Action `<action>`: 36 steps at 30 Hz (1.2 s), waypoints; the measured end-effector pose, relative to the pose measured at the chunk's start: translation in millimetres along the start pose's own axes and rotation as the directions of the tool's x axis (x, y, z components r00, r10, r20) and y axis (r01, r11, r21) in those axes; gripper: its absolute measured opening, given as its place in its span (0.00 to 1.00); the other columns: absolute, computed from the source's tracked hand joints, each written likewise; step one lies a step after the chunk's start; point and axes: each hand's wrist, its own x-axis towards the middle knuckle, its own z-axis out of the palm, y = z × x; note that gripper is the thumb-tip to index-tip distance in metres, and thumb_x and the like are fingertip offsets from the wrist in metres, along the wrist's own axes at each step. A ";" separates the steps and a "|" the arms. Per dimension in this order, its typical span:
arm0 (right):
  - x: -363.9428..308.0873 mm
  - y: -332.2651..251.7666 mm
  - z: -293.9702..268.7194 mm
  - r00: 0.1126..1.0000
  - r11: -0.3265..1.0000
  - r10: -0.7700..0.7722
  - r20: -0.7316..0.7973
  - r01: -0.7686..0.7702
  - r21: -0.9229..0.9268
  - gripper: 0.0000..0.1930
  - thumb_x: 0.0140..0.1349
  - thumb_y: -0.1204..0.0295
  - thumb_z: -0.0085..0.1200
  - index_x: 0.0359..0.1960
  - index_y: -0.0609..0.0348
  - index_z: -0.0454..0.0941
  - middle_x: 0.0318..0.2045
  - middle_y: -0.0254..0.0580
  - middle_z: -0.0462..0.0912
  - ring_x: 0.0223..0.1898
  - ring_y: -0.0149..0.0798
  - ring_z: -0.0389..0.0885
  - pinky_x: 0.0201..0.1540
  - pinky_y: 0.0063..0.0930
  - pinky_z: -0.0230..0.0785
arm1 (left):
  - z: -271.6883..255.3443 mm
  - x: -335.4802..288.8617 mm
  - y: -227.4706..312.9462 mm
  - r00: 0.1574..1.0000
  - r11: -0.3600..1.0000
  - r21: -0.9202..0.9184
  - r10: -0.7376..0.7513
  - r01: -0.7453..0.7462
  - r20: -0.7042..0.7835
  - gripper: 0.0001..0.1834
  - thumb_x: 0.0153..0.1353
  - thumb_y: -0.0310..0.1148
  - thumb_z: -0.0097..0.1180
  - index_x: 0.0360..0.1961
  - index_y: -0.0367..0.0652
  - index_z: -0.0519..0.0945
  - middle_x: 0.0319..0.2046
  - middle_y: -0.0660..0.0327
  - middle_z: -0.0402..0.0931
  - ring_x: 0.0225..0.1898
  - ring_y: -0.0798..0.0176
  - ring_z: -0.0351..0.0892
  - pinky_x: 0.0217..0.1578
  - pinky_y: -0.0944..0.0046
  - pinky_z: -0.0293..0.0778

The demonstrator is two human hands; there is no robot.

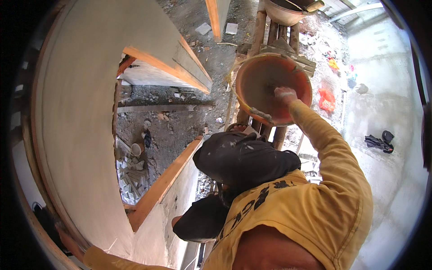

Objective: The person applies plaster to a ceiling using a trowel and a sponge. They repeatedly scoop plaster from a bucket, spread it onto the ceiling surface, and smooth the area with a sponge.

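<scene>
My right hand (286, 95) is closed inside a round orange basin (307, 85) at the upper middle, over grey wet mortar (257, 80). A small dark thing shows at its fingers, too unclear to name. Mortar is smeared on the hand. Far to the lower left, my left hand (68, 240) is beside the wooden edge (49, 189) of a smooth grey plastered wall (81, 112). Its fingers are lost in the dark rim of the picture, so their grip is hidden. Both arms wear yellow sleeves.
The basin stands on a scaffold of round poles (260, 29) and boards (288, 51). Behind it sits another tub (282, 15) with a handled tool (315, 6). A wood-framed opening (168, 191) cuts the wall. Rubble (135, 180) lies below; a grey wall (382, 90) rises at right.
</scene>
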 end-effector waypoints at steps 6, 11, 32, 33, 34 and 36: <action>-61.5 0.1 -101.8 0.878 0.910 -0.374 -0.298 0.409 0.064 0.15 0.63 0.54 0.51 0.41 0.47 0.83 0.43 0.45 0.81 0.46 0.49 0.79 0.49 0.42 0.70 | -19.4 1.0 -4.6 0.999 0.996 0.080 -0.027 0.030 -0.044 0.37 0.68 0.60 0.30 0.67 0.42 0.60 0.66 0.49 0.58 0.66 0.51 0.59 0.64 0.53 0.56; 40.1 88.4 -135.4 0.823 0.886 -0.030 -0.568 0.285 0.366 0.14 0.62 0.59 0.55 0.42 0.54 0.80 0.38 0.45 0.84 0.40 0.42 0.82 0.44 0.34 0.72 | -18.2 4.0 5.9 0.998 0.993 0.111 -0.040 0.045 -0.047 0.37 0.68 0.60 0.30 0.66 0.41 0.61 0.65 0.49 0.59 0.65 0.51 0.60 0.64 0.53 0.56; 39.9 140.5 -136.3 0.930 0.997 0.003 -0.368 -0.033 -0.073 0.26 0.53 0.61 0.58 0.55 0.50 0.74 0.53 0.42 0.75 0.58 0.46 0.66 0.61 0.34 0.60 | 0.2 2.6 32.3 0.997 0.982 0.176 -0.068 0.072 -0.028 0.38 0.66 0.61 0.34 0.62 0.37 0.67 0.61 0.47 0.66 0.63 0.52 0.64 0.62 0.54 0.58; 31.1 156.7 -140.1 0.911 0.999 0.047 -0.411 -0.041 0.023 0.27 0.51 0.64 0.60 0.56 0.51 0.73 0.53 0.44 0.74 0.57 0.47 0.68 0.60 0.35 0.62 | 0.3 3.8 33.2 0.998 0.982 0.175 -0.064 0.067 -0.025 0.38 0.66 0.61 0.34 0.62 0.37 0.67 0.60 0.46 0.66 0.62 0.52 0.65 0.62 0.54 0.58; 16.4 169.6 -144.2 0.854 0.994 0.016 -0.520 0.043 0.102 0.28 0.51 0.65 0.60 0.56 0.53 0.72 0.53 0.46 0.74 0.54 0.48 0.70 0.59 0.36 0.64 | 0.5 2.7 31.8 0.998 0.982 0.178 -0.060 0.063 -0.021 0.38 0.66 0.61 0.34 0.62 0.37 0.67 0.60 0.46 0.66 0.62 0.52 0.65 0.62 0.54 0.58; -31.0 154.0 -170.1 0.751 0.938 -0.119 -0.650 0.299 0.173 0.30 0.50 0.66 0.61 0.57 0.54 0.70 0.52 0.48 0.74 0.50 0.51 0.73 0.55 0.37 0.68 | -1.7 -4.2 20.9 0.997 0.980 0.188 -0.070 0.071 -0.014 0.39 0.66 0.61 0.34 0.61 0.36 0.68 0.60 0.46 0.67 0.62 0.52 0.65 0.62 0.54 0.58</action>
